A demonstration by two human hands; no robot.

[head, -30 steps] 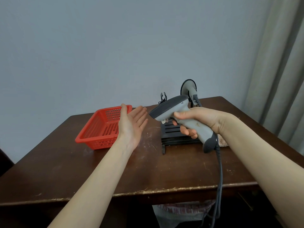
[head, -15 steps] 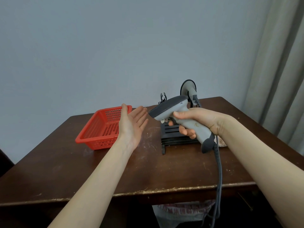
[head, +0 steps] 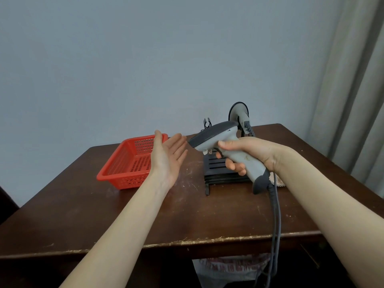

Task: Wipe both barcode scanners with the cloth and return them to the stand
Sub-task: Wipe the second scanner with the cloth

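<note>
- Dark brown worktop (head: pixel 104 215) stands against a pale wall, with a grey curtain (head: pixel 353 80) at the right.
- Right hand (head: pixel 249 154) is curled tight round the handle of one grey scanner (head: pixel 220 136), held above the worktop with its dark head pointing left.
- Left hand (head: pixel 168 154) has the palm up and the fingers straight, just beside the scanner head and apart from it.
- One grey cable (head: pixel 275 215) hangs from the handle over the worktop edge.
- One black stand (head: pixel 218 169) sits behind, partly hidden by the right hand.
- Second scanner (head: pixel 239 113) is upright at the back of the stand, so two scanners in all.
- One red basket (head: pixel 124 163) is at the left, partly behind the left hand.
- Edge of a pale cloth (head: pixel 277 181) shows right of the stand, mostly hidden.
</note>
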